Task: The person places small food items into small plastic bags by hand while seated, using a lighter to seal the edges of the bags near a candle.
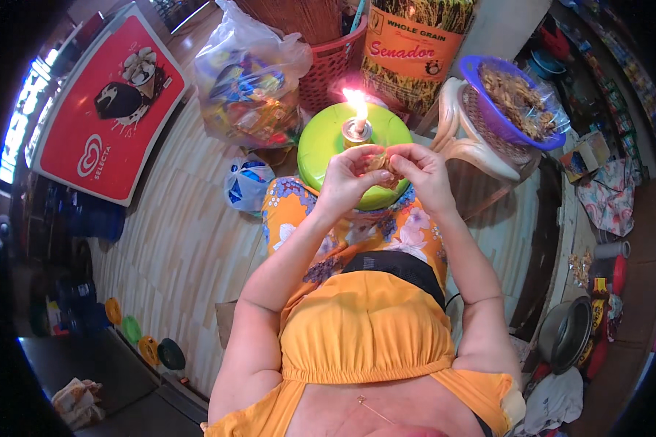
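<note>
Between my left hand (pixel 348 180) and my right hand (pixel 421 175), a small see-through plastic packet with brownish contents (pixel 388 169) is pinched at its top by the fingers of both hands. Just beyond them a small metal can lamp (pixel 356 133) burns with a tall bright flame. It stands on a round lime-green plastic top (pixel 318 146), close in front of my knees. My fingers are a short way below the flame and nearer to me. What exactly fills the packet is too small to tell.
To the right, a purple basin (pixel 472 73) heaped with brown pieces and plastic rests on a pale chair-like seat (pixel 481 156). Beyond the lamp stand a printed orange sack (pixel 414 54) and a red basket (pixel 328 73). Bulging plastic bags (pixel 251 80) and a red freezer (pixel 116 102) are left.
</note>
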